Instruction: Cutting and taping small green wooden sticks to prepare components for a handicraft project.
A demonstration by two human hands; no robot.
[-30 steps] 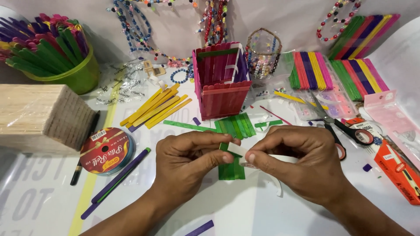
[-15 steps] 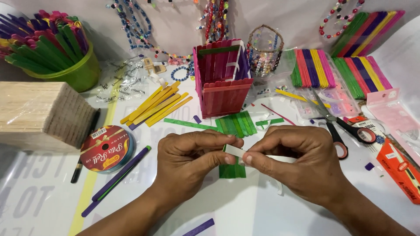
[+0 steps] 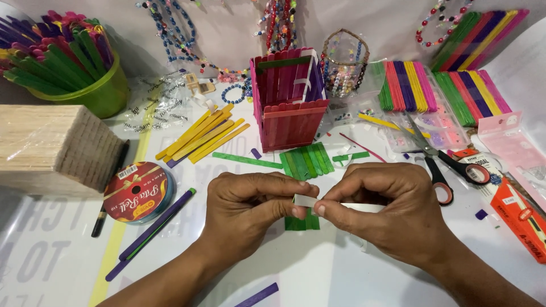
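The white table (image 3: pixel 341 278) carries everything, and I take the pink stick box (image 3: pixel 289 99) in its middle as the landmark. Far to the left of the box lies a big block of plain wooden sticks (image 3: pixel 54 145), and behind this block stands a green pot (image 3: pixel 99 91) full of coloured sticks. To the right of the box lie flat packs of coloured sticks (image 3: pixel 406 85), and in front of these packs lie scissors (image 3: pixel 435 156) with black handles. Left of the box and a little toward the person there is a fan of yellow sticks (image 3: pixel 202 136), and further that way a red ribbon roll (image 3: pixel 136 190). Directly in front of the box lies a row of green sticks (image 3: pixel 307 161). In front of this row the two hands meet. The left hand (image 3: pixel 247 207) and the right hand (image 3: pixel 389 207) both pinch a small white strip (image 3: pixel 307 200), thumb and forefinger of each hand closed on it, and the tips of both hands almost touch each other. The other fingers are curled in. The strip is held just above a short green piece (image 3: pixel 301 223), which rests on the table under the fingertips. I cannot tell if the strip is tape or paper. To handle it well, I think the pinch should stay light and near the ends, so that the strip stays flat and straight, and both hands should keep it level over the green piece.
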